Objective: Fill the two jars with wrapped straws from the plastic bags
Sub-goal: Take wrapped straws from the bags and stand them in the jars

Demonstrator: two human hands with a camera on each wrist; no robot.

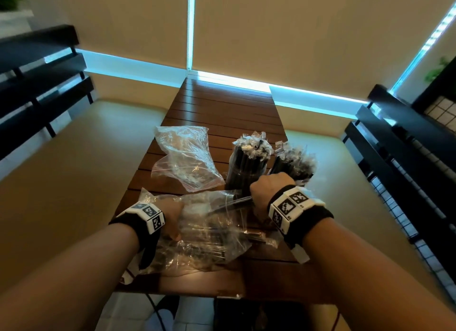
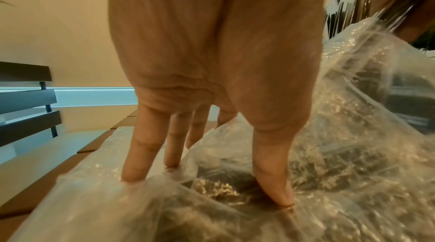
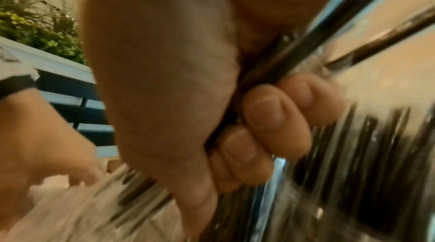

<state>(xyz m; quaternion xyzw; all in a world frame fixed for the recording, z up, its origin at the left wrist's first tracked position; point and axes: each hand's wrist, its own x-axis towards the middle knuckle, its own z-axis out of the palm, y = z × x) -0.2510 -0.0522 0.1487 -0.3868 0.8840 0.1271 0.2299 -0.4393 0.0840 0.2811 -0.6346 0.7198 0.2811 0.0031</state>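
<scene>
Two jars stand mid-table, both packed with black wrapped straws: the left jar (image 1: 245,179) and the right jar (image 1: 292,166), which sits partly behind my right hand (image 1: 266,195). That hand grips a small bundle of wrapped straws (image 1: 234,203) drawn from the mouth of the near plastic bag (image 1: 207,232); its fingers (image 3: 273,115) curl round the straws (image 3: 306,41). My left hand (image 1: 174,222) presses down on this bag with straight fingers (image 2: 141,153) and thumb on the plastic bag (image 2: 235,218). More black straws lie inside it.
A crumpled, empty clear bag (image 1: 185,158) lies left of the jars. The narrow slatted wooden table (image 1: 222,103) runs away from me. Beige bench seats with dark slatted backs (image 1: 42,88) flank it on both sides. Cables hang below the near edge.
</scene>
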